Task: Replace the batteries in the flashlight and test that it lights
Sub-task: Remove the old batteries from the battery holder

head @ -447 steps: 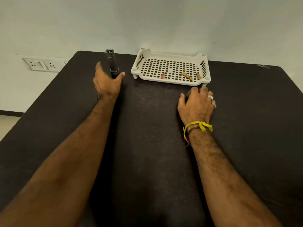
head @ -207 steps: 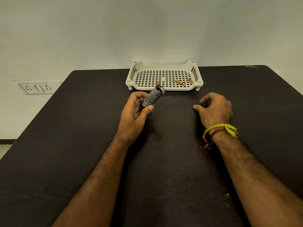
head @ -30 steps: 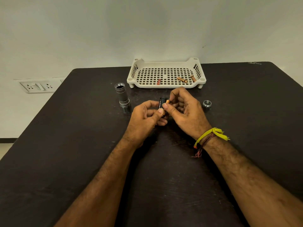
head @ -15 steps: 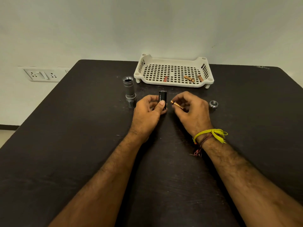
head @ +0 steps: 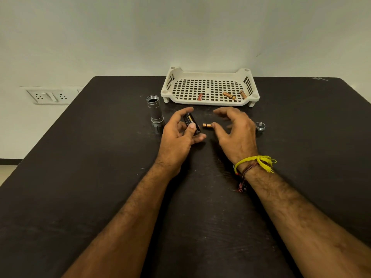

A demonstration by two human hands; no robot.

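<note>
My left hand (head: pixel 178 135) grips a black battery holder (head: pixel 191 123) with a battery showing in its slot, thumb across it. A copper-coloured battery (head: pixel 206 125) lies on the black table (head: pixel 100 177) just right of the holder. The thumb tip of my right hand (head: pixel 234 133) is at that battery's right end, and the fingers are spread and hold nothing. The grey flashlight body (head: pixel 155 112) stands on its head with the threaded end open upward, left of my left hand. Its tail cap (head: pixel 260 126) with a spring sits to the right.
A white perforated tray (head: pixel 208 103) stands at the table's far edge against the wall. It holds a red battery (head: pixel 200 96) and two copper-coloured batteries (head: pixel 229 95) (head: pixel 243 94). A wall socket plate (head: pixel 49 95) is off the table to the left.
My right hand pulled a copper battery out of the holder, then let go of it; it now lies on the table by the thumb. My left hand tilted the holder.
</note>
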